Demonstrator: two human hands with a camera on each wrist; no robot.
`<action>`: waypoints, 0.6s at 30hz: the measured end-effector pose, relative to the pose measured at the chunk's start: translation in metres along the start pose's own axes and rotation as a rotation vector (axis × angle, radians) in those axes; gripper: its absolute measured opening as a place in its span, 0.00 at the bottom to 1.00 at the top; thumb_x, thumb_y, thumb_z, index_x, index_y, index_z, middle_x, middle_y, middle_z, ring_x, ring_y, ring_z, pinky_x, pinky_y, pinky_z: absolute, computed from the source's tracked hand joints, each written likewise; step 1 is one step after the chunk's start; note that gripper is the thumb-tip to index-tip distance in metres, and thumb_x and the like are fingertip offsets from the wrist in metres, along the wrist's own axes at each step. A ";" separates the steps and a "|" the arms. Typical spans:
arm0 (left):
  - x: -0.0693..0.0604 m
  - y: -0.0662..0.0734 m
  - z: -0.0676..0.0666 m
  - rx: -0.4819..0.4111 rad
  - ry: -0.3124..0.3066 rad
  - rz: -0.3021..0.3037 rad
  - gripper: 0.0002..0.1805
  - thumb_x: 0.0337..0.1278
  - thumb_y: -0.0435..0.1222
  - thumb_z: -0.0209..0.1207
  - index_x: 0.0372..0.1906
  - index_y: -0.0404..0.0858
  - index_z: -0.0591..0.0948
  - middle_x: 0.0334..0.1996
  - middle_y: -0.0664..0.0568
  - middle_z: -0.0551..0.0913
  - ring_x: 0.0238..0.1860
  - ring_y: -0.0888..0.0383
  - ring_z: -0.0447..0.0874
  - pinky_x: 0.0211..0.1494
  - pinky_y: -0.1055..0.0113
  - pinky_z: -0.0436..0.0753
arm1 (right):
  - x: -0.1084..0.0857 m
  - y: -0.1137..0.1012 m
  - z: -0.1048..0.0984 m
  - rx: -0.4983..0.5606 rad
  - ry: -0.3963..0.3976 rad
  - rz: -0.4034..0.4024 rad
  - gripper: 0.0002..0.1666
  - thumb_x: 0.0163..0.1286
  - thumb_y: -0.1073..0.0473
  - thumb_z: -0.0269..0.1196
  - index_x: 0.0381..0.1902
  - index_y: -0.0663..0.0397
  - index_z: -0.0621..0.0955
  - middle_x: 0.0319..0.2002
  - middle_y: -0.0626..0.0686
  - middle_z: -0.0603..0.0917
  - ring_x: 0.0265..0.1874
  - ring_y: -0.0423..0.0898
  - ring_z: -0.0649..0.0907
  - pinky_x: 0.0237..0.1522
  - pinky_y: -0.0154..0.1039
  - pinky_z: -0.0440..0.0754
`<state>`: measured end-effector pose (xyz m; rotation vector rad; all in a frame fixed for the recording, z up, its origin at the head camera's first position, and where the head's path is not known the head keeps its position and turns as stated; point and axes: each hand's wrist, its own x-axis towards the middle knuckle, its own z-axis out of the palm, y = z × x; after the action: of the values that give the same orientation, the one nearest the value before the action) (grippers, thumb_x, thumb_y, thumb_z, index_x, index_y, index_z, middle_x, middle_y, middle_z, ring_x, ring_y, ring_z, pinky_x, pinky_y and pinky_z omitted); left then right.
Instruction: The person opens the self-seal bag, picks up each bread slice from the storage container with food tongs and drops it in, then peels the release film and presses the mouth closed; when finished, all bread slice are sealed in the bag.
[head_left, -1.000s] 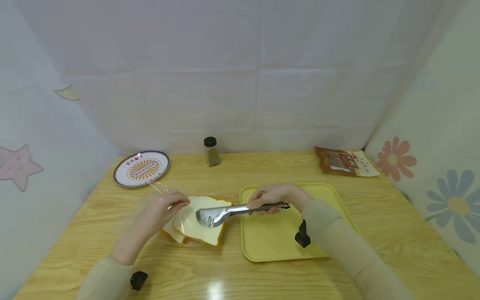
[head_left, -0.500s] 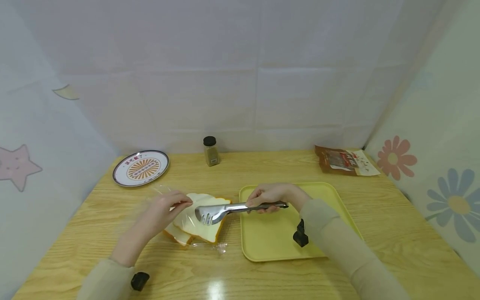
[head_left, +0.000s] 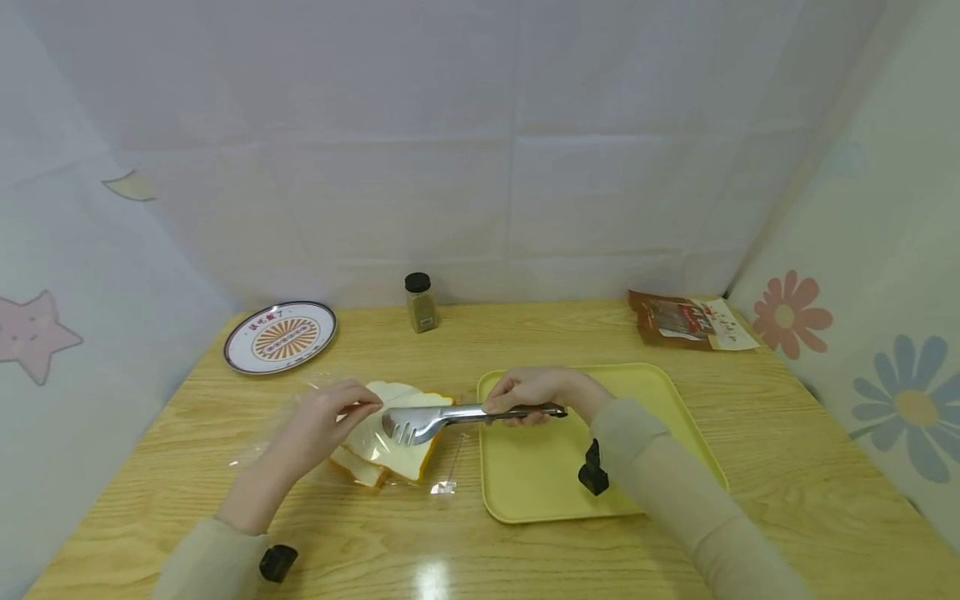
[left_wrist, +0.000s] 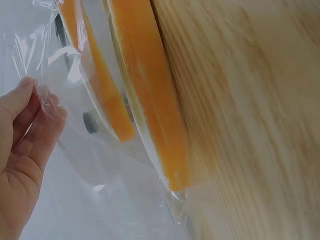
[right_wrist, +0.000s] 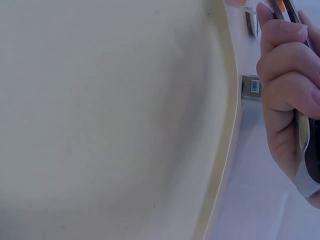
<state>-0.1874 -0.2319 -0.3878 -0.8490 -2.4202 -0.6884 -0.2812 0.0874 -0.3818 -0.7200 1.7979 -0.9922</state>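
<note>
Two bread slices lie overlapping on the table left of centre in the head view, the upper slice (head_left: pixel 408 461) partly over the lower slice (head_left: pixel 358 468). Clear plastic film (left_wrist: pixel 105 195) surrounds them, and my left hand (head_left: pixel 318 425) pinches it between thumb and fingertips. The left wrist view shows this left hand (left_wrist: pixel 30 135) beside the slices' orange crusts (left_wrist: pixel 150 90). My right hand (head_left: pixel 528 394) grips metal tongs (head_left: pixel 465 413) by the handle, above the tray's left side. Their slotted head is at the upper slice; whether a slice is between the arms is unclear.
A yellow tray (head_left: pixel 555 500) lies under the right forearm. Behind stand a patterned plate (head_left: pixel 251 346) at left and a black-capped spice jar (head_left: pixel 421 308). A brown food packet (head_left: pixel 675 322) rests at the back right, near the cloth wall.
My right hand and the tongs have shifted slightly left. The upper slice has moved a little left and away, and the plastic's right edge shows more. My left hand has barely moved.
</note>
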 end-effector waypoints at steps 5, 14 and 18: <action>0.001 0.002 0.000 -0.021 -0.001 -0.001 0.07 0.46 0.26 0.66 0.30 0.40 0.84 0.28 0.58 0.84 0.29 0.67 0.80 0.32 0.75 0.83 | 0.006 -0.008 0.004 -0.036 -0.007 -0.014 0.26 0.73 0.52 0.52 0.43 0.77 0.73 0.14 0.48 0.70 0.06 0.37 0.62 0.10 0.31 0.62; -0.001 0.003 -0.001 0.003 0.026 -0.014 0.08 0.44 0.24 0.67 0.29 0.38 0.84 0.27 0.56 0.83 0.28 0.65 0.81 0.30 0.74 0.84 | 0.014 -0.014 0.006 -0.067 0.020 0.007 0.27 0.73 0.50 0.52 0.42 0.77 0.74 0.14 0.48 0.70 0.07 0.38 0.62 0.09 0.32 0.62; -0.002 0.002 -0.003 0.023 0.047 -0.005 0.07 0.44 0.25 0.67 0.29 0.39 0.84 0.27 0.57 0.83 0.27 0.65 0.81 0.30 0.75 0.83 | 0.012 -0.013 0.006 -0.094 0.042 0.018 0.25 0.73 0.50 0.52 0.36 0.74 0.74 0.14 0.49 0.70 0.06 0.39 0.61 0.10 0.33 0.62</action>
<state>-0.1840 -0.2328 -0.3858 -0.8095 -2.3846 -0.6737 -0.2801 0.0696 -0.3768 -0.7447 1.8948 -0.9221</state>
